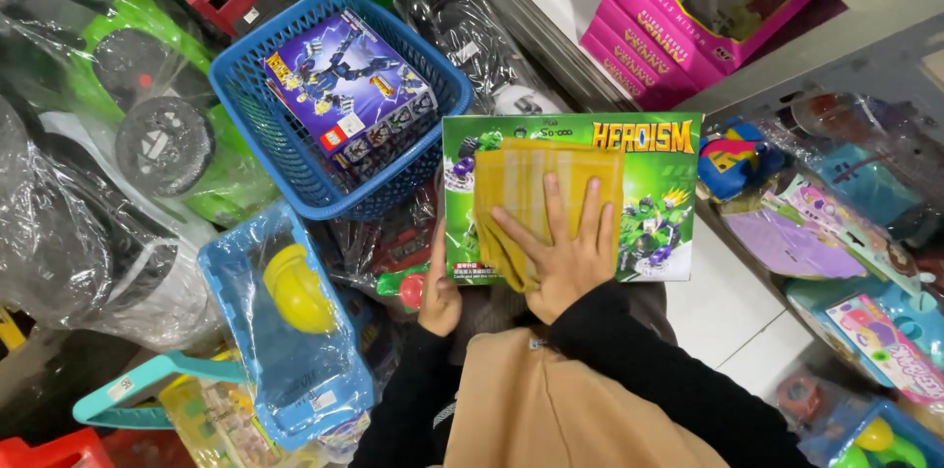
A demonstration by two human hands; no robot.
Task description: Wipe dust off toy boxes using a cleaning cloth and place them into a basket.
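Observation:
A flat green toy box [657, 195] with robot pictures is held level in front of me. My left hand [439, 293] grips its lower left corner from below, thumb up along the edge. My right hand [567, 246] lies flat with fingers spread on a yellow checked cloth [531, 183] that covers the middle of the box lid.
A blue plastic basket [258, 124] holds a purple toy box [346, 92] at upper left. Plastic-wrapped ride-on cars [147, 104] fill the left side. A blue toy with a yellow helmet [295, 289] lies below. Pink boxes [688, 16] sit on a shelf; small packaged toys [836, 242] crowd the right.

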